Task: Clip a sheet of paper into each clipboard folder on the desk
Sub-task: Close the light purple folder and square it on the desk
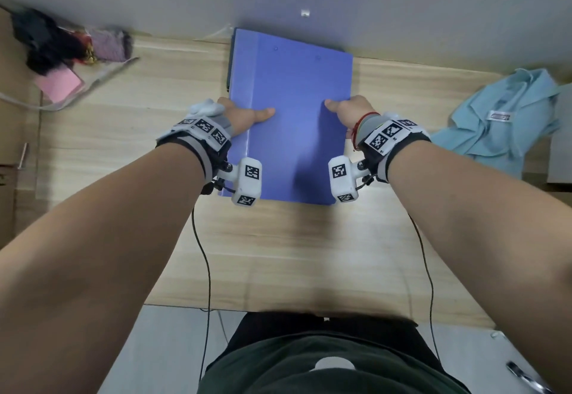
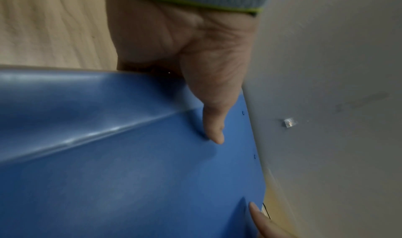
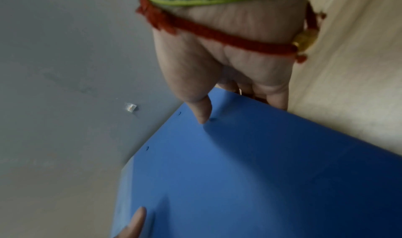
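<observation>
A closed blue clipboard folder (image 1: 294, 109) lies lengthwise in the middle of the wooden desk (image 1: 278, 254), its far end near the grey wall. My left hand (image 1: 244, 115) grips its left edge, thumb on the cover and fingers hidden beneath. Gripping the right edge the same way is my right hand (image 1: 349, 109). The left wrist view shows my left thumb (image 2: 214, 121) pressed on the blue cover (image 2: 130, 173). In the right wrist view my right thumb (image 3: 200, 104) lies on the cover (image 3: 261, 173). A darker folder edge (image 1: 229, 65) peeks out underneath at the far left. No paper sheet is in view.
A pink sticky pad (image 1: 58, 84), dark clutter and a purple fuzzy item (image 1: 110, 45) sit at the desk's far left. A light blue shirt (image 1: 501, 118) lies at the right. Bare wood stretches between the folder and the desk's near edge.
</observation>
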A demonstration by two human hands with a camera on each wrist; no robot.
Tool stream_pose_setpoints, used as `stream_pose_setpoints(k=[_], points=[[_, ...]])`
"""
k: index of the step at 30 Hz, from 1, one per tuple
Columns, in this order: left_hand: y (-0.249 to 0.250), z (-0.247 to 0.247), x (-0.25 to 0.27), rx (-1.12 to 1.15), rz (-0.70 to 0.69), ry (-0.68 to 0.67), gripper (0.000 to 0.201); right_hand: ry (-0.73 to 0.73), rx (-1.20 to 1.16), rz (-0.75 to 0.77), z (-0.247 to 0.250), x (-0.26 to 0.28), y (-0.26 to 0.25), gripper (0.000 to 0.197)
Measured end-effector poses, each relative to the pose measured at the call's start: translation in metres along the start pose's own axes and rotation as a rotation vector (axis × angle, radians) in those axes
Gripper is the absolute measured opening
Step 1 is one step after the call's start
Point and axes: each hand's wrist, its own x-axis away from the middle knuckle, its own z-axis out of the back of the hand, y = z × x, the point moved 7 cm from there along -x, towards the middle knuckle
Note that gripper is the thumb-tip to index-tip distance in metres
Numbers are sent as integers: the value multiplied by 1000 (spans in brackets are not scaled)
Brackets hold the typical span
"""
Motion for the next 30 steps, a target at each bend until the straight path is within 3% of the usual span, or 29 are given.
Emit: stream_pose_setpoints(k=[4, 6, 9, 13, 16, 22, 25, 26, 30], points=[[-11, 1, -15, 96, 43, -18, 142, -29, -91, -58, -4, -35, 26, 102], [-23, -7, -24, 235, 63, -69, 133, -43, -117, -74, -4, -35, 32, 107], [-33, -22, -18, 364, 85, -145, 128, -65, -145, -122, -2, -8, 33, 103], [-36, -42, 3, 432, 48, -227, 126, -146, -200, -111, -5, -22, 61, 101], [-29, -44, 19, 523, -6, -257, 130, -165, -306, -30, -1, -8, 57, 83], [8, 6, 51, 753, -246, -105, 103, -159, -460, 271, 30, 57, -7, 39], [30, 35, 73, 775, -407, -47, 72, -159, -494, 438, 52, 80, -37, 42], [34, 43, 80, 778, -453, -20, 69, -146, -500, 478, 59, 86, -44, 46], [37, 55, 91, 720, -543, 90, 102, -108, -444, 603, 76, 105, -56, 47]])
